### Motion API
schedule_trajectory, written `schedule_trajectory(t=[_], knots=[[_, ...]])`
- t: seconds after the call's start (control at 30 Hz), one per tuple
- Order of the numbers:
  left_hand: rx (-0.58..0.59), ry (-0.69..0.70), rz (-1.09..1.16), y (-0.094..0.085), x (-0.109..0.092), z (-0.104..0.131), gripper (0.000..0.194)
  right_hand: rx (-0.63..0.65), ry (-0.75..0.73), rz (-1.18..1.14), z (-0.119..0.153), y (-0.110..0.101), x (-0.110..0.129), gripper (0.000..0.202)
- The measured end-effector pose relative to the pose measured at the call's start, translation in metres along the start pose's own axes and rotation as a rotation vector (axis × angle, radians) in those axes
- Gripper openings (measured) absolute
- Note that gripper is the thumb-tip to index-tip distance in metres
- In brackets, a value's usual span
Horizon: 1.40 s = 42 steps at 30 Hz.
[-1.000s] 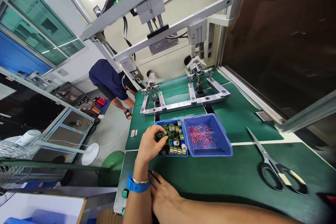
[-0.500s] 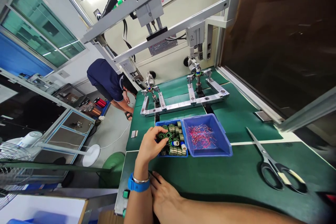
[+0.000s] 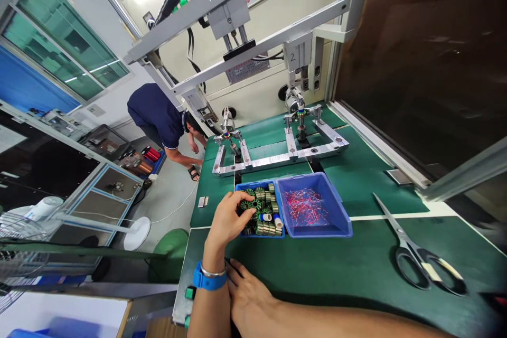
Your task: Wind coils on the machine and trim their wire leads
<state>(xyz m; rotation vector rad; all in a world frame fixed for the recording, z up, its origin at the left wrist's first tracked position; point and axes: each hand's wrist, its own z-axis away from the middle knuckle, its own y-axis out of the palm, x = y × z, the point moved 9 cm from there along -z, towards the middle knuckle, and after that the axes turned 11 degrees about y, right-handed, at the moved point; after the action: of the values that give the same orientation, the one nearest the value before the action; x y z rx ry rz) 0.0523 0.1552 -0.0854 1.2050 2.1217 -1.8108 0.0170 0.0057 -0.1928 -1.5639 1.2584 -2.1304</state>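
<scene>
My left hand (image 3: 229, 219), with a blue band and a metal bracelet at the wrist, reaches over the left blue bin (image 3: 283, 233). Its thumb and index finger are curled round a green-ended stator core (image 3: 247, 205) among the others. Several metal stator cores (image 3: 269, 228) and a couple of white-and-blue cylinders (image 3: 278, 221) fill that bin. My right hand (image 3: 249, 288) lies on the green bench near its front edge, fingers stretched out and partly hidden behind my left forearm.
Beside it, another blue bin (image 3: 340, 224) holds red and white wire bits (image 3: 304, 207). Scissors (image 3: 412, 248) lie at the right. A metal fixture (image 3: 273, 160) with two winding stations stands behind the bins, below a machine frame (image 3: 261, 45). A person (image 3: 158, 116) bends down at the left.
My hands stay almost where they were. The view shifts very slightly, and the person at the left moves a little, with an arm reaching lower.
</scene>
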Motion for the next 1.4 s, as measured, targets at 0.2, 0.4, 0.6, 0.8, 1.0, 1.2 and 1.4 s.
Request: schedule_trajectory(t=[0.2, 0.4, 0.6, 0.8, 1.0, 1.2, 1.4], knots=[[-0.001, 0.013, -0.023, -0.001, -0.002, 0.001, 0.024, 0.005, -0.028, 0.020, 0.007, -0.008, 0.005, 0.061], [-0.132, 0.096, 0.058, -0.014, -0.003, 0.001, 0.024, 0.034, -0.036, 0.051, 0.018, -0.024, 0.013, 0.080], [-0.065, 0.141, -0.017, 0.001, -0.008, -0.004, 0.029, 0.072, -0.059, 0.055, 0.018, -0.023, 0.015, 0.074], [-0.066, 0.097, -0.007, -0.006, -0.011, -0.002, 0.046, -0.003, -0.031, 0.018, 0.012, -0.018, 0.009, 0.065], [-0.051, 0.100, 0.020, -0.004, -0.009, 0.001, 0.054, -0.012, 0.003, -0.041, 0.011, -0.020, 0.007, 0.063], [-0.074, 0.094, 0.026, -0.001, -0.005, 0.000, 0.048, -0.020, -0.023, -0.038, 0.008, -0.014, 0.005, 0.065], [-0.061, 0.077, 0.014, -0.003, -0.002, -0.001, 0.042, -0.013, -0.024, 0.013, 0.006, -0.008, 0.004, 0.060]])
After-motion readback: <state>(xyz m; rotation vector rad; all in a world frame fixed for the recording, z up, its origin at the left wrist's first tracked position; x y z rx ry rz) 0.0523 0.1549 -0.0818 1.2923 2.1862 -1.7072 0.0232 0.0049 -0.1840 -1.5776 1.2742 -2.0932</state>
